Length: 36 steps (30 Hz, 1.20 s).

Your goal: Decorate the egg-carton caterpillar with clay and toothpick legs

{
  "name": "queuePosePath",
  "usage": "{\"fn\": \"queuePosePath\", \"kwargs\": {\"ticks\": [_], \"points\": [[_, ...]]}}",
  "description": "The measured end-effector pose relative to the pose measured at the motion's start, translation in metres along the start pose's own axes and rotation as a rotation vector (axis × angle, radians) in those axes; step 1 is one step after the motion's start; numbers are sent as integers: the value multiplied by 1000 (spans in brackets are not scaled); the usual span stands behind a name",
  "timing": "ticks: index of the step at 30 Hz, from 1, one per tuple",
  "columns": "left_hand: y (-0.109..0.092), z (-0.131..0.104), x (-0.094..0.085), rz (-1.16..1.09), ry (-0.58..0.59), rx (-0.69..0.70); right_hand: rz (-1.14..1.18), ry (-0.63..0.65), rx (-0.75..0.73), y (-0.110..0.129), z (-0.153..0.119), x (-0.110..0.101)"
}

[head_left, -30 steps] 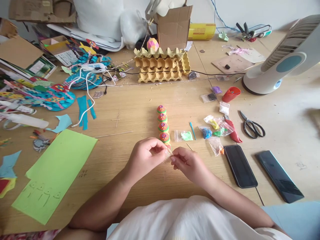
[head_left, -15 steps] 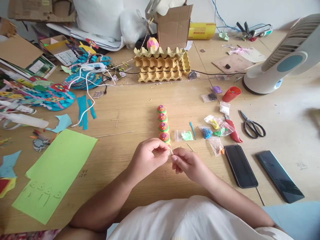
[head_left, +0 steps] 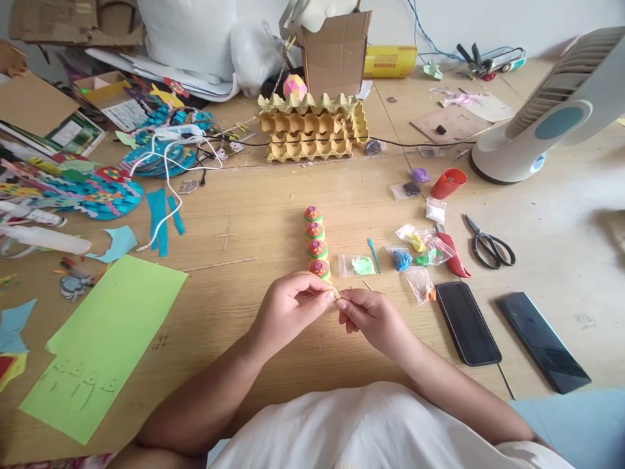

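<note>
Pinching: the left hand (head_left: 291,306) has its thumb and forefinger closed on thin sticks (head_left: 335,296); the right hand (head_left: 374,318) grasps the same sticks from the other side.
Sticks: they lie at the fingertips of both hands, between them, close to the near end of the row (head_left: 317,249); their exact number I cannot tell.
Row: it is made of red, green and yellow cups, and its near end is partly hidden by the left hand.
Right of row: first the clay bag (head_left: 362,265), then the blue tool (head_left: 374,255), and farther the scissors (head_left: 491,245).
Left of row: the green paper (head_left: 112,339), well apart.
Behind row: the egg cartons (head_left: 307,124).
</note>
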<state>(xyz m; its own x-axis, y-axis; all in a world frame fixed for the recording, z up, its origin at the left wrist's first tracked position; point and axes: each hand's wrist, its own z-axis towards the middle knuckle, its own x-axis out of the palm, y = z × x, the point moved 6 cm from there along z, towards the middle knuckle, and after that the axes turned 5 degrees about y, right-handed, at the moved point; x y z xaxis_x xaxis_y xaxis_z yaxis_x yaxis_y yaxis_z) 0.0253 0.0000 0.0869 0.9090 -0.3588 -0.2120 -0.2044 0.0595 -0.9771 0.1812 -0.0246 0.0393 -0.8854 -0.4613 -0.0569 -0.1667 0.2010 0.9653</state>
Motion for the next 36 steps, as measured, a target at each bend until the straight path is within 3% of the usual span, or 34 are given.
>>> {"fn": "queuePosePath", "kwargs": {"ticks": [11, 16, 21, 26, 30, 36], "points": [[2, -2, 2, -121, -22, 8, -150, -105, -142, 4, -6, 4], [0, -5, 7, -158, -4, 26, -67, -60, -148, 5, -4, 11], [-5, -5, 5, 99, -33, 99, -187, 141, -140, 22, -5, 6], [-11, -4, 12, 223, 71, 142, -288, -154, -337, 51, -15, -25], [-17, -4, 14, 348, 64, 214, -301, -115, -424, 58, -17, -22], [-23, -7, 17, 503, 51, 347, -425, -86, -398, 55, -17, -20]]}}
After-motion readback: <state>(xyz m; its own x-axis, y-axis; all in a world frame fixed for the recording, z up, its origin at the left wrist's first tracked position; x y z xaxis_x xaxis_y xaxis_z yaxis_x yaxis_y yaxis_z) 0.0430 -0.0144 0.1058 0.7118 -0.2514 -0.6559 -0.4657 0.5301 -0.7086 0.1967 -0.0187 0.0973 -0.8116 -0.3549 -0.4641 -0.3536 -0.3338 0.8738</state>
